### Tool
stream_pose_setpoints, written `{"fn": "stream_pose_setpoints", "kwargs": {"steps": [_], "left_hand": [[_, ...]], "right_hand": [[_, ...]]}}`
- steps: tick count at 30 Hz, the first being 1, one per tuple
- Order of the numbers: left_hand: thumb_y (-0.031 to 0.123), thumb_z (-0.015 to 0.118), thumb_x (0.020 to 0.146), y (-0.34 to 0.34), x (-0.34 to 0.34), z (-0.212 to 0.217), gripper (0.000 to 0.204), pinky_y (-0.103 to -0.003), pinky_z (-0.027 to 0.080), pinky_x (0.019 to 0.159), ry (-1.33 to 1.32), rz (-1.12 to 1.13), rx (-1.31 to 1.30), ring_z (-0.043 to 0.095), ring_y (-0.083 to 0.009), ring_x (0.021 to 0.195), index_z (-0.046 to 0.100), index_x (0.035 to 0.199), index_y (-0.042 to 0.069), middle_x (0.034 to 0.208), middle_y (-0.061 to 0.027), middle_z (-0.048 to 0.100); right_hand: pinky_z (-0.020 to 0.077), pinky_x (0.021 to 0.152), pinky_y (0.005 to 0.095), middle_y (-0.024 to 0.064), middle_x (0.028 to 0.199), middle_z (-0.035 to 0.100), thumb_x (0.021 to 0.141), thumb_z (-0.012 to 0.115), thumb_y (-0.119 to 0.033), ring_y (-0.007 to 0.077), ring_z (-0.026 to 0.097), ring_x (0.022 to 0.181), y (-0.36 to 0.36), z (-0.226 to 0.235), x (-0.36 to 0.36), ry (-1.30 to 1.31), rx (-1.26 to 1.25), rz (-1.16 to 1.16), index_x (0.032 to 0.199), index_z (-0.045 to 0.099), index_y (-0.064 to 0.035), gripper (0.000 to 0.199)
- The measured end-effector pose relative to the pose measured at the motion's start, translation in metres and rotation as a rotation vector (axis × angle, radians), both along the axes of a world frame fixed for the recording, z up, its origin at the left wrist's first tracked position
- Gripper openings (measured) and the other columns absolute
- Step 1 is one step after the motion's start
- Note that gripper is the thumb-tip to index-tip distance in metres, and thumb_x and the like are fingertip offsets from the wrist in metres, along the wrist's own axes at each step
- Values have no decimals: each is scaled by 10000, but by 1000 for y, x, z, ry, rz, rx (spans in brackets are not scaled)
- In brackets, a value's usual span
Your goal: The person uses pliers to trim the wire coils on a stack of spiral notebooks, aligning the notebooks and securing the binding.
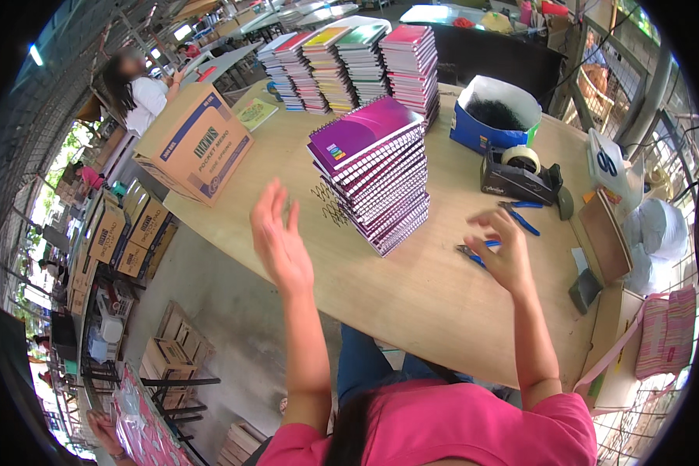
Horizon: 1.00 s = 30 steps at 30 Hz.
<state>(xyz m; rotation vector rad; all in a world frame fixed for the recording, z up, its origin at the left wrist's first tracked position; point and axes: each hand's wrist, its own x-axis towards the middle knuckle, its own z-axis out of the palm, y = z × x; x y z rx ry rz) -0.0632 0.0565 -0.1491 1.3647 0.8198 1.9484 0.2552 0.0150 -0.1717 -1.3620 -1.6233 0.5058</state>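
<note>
A tall, slightly uneven stack of purple spiral notebooks [371, 167] stands on the wooden table [435, 311] in front of me. Loose ends of dark wire [330, 205] stick out from its left side. My left hand [281, 242] is raised left of the stack, fingers stretched out, holding nothing. On the other side, my right hand [506, 252] hovers over the table with its fingers loosely bent and apart, and nothing shows in it. Beneath and beside it lie blue-handled pliers [471, 255], partly covered by the hand, and another blue-handled pair [525, 220].
Behind stand several stacks of notebooks [348, 71]. A cardboard carton [198, 147] sits at the left edge. At right are a blue-white box [467, 132] of black wires, a tape dispenser [512, 180] and a brown tray [607, 233]. A person in white [144, 101] is beyond the carton.
</note>
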Motion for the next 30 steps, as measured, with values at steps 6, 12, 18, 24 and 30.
{"fn": "stream_pose_setpoints", "kwargs": {"steps": [6, 12, 18, 24, 30], "left_hand": [[656, 239, 979, 112, 9, 23, 809, -432, 365, 1077, -68, -264, 47, 459, -268, 1282, 383, 1445, 10, 1486, -147, 398], [534, 455, 988, 113, 26, 21, 652, -316, 503, 883, -52, -5, 97, 647, -200, 972, 677, 1063, -74, 1087, -160, 688], [623, 441, 948, 98, 21, 6, 740, -387, 504, 899, -57, 53, 32, 592, -234, 1070, 555, 1238, -49, 1236, -161, 590], [607, 427, 967, 26, 21, -54, 731, -442, 441, 952, -174, 139, -13, 487, -253, 1148, 387, 1348, -15, 1363, -150, 432], [533, 459, 982, -5, 42, -78, 618, -439, 467, 935, -4, 166, -6, 484, -253, 1148, 420, 1300, 4, 1339, -147, 400]], "right_hand": [[273, 1127, 424, 228, 1454, 341, 998, 450, -371, 382, 335, 1359, 82, 44, -108, 165, 652, -78, 1467, 385, -99, 545], [374, 1060, 419, 222, 1427, 404, 1029, 422, -367, 369, 440, 1288, 127, 56, -130, 332, 412, 62, 1443, 423, -77, 506], [356, 1076, 429, 195, 1388, 441, 926, 632, -310, 364, 422, 1289, 79, 26, -63, 36, 463, -107, 1411, 463, -118, 549], [377, 955, 583, 119, 1228, 540, 836, 718, -315, 346, 463, 1195, -3, -103, 33, -821, 62, -59, 1336, 524, -112, 573], [460, 844, 491, 124, 1039, 576, 796, 749, -300, 331, 571, 958, 4, -96, 21, -395, 44, 17, 1204, 575, -55, 506]]}}
